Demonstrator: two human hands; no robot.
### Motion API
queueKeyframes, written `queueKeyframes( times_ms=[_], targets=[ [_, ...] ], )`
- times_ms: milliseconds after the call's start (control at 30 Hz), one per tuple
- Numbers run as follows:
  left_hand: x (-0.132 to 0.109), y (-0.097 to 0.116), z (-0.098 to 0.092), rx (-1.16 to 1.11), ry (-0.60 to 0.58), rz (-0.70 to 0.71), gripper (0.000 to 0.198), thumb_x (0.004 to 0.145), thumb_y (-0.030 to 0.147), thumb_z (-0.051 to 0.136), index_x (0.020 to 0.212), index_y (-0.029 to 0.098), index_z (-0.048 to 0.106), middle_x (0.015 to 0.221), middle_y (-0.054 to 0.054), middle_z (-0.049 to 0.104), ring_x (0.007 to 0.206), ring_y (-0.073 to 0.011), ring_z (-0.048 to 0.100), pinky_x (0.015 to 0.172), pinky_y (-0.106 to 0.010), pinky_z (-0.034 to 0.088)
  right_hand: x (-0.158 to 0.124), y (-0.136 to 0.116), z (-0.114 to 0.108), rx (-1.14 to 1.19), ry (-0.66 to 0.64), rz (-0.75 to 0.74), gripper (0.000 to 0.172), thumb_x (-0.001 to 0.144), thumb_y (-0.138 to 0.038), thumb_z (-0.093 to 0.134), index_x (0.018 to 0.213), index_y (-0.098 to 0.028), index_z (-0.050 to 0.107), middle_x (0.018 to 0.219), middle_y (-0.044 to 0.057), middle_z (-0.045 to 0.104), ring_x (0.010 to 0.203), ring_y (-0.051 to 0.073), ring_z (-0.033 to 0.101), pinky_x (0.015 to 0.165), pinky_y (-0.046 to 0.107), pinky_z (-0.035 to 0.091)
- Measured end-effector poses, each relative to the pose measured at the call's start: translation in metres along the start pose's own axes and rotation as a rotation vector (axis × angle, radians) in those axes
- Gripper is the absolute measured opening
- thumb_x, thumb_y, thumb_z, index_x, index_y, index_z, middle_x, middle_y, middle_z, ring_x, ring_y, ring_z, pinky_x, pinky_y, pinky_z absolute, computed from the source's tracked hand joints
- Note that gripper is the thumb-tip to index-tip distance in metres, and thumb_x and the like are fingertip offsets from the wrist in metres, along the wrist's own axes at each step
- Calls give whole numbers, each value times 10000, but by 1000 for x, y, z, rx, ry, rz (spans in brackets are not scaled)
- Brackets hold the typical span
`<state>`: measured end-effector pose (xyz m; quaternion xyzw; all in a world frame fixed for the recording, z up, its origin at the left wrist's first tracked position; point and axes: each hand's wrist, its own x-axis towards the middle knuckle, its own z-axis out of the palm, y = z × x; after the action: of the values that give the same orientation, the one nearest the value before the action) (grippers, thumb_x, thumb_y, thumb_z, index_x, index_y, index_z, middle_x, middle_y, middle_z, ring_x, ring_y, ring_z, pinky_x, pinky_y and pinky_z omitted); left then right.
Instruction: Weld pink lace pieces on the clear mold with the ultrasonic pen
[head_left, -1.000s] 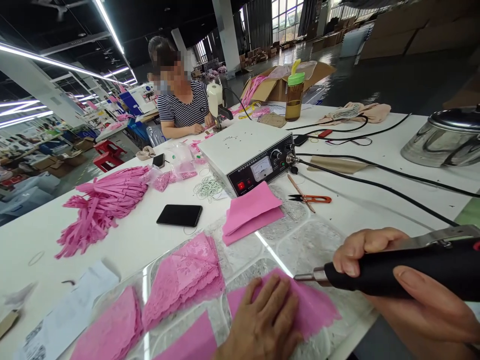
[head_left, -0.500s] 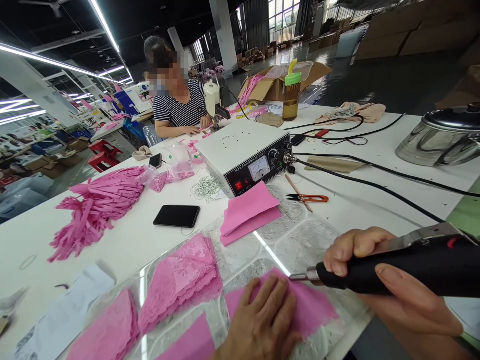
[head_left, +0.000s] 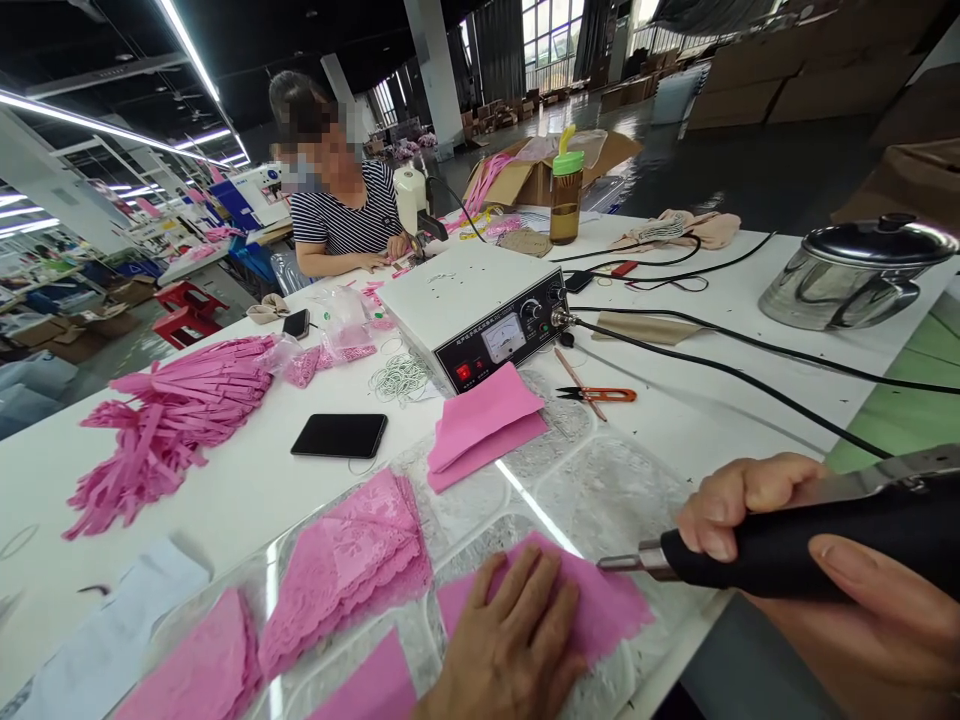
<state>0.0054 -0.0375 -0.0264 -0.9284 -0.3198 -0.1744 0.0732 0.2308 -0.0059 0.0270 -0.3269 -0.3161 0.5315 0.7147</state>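
Observation:
My left hand (head_left: 510, 640) lies flat with spread fingers on a pink fabric piece (head_left: 611, 610), pressing it against a grey marbled sheet (head_left: 615, 480). In my right hand (head_left: 855, 640) is a black handheld ultrasonic welder (head_left: 757, 568), gripped around its body. Its slim metal tip points left and sits at the upper right edge of the fabric, a short way from my left fingers. Left of my hand are a stack of pink lace pieces (head_left: 352, 570), a second lace stack (head_left: 202, 660) and a plain pink piece (head_left: 371, 685). Folded pink fabric (head_left: 487, 425) lies farther back.
A control box (head_left: 472, 310) with a dial stands behind, its black cable (head_left: 720, 370) running right. Orange thread snips (head_left: 600, 395), a phone (head_left: 339, 435), pink straps (head_left: 187, 420), a bottle (head_left: 566, 200) and a steel pot (head_left: 832, 280) are around. A co-worker (head_left: 345, 215) sits at a sewing machine.
The welder's tip has slid right along the fabric's edge, away from my left fingers. My left hand stays on the fabric. The whole view has shifted slightly.

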Motion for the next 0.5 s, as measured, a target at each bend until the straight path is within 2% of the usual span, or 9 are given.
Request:
queueKeyframes(
  times_ms=[67, 200, 300, 500],
  targets=[
    [2, 0, -2, 3, 5, 4, 364, 973, 343, 460, 1233, 122, 585, 1240, -98, 631, 1192, -250, 557, 955, -397, 471, -1, 0, 0, 3, -8, 13, 142, 730, -351, 641, 802, -250, 572, 664, 8, 492, 575, 166, 486, 525, 295, 480],
    [3, 0, -4, 23, 11, 7, 363, 977, 346, 448, 1214, 120, 605, 1243, -98, 631, 1180, -253, 564, 923, -398, 493, 7, 1, -11, -104, -226, -24, 133, 769, -376, 612, 806, -249, 601, 668, 32, 546, 570, 185, 532, 546, 345, 505],
    [2, 1, -3, 33, 0, 11, 366, 975, 346, 450, 1219, 119, 603, 1251, -103, 625, 1184, -255, 562, 924, -408, 495, 13, 3, -17, -135, -308, -69, 138, 784, -378, 601, 828, -249, 622, 654, 39, 555, 547, 195, 548, 523, 360, 507],
    [2, 0, -3, 36, 3, 16, 361, 977, 340, 444, 1208, 115, 606, 1248, -104, 627, 1191, -259, 558, 928, -403, 492, 12, 7, -11, -93, -276, -64, 135, 774, -374, 612, 821, -248, 615, 670, 38, 564, 536, 186, 551, 505, 339, 500]
  ],
)
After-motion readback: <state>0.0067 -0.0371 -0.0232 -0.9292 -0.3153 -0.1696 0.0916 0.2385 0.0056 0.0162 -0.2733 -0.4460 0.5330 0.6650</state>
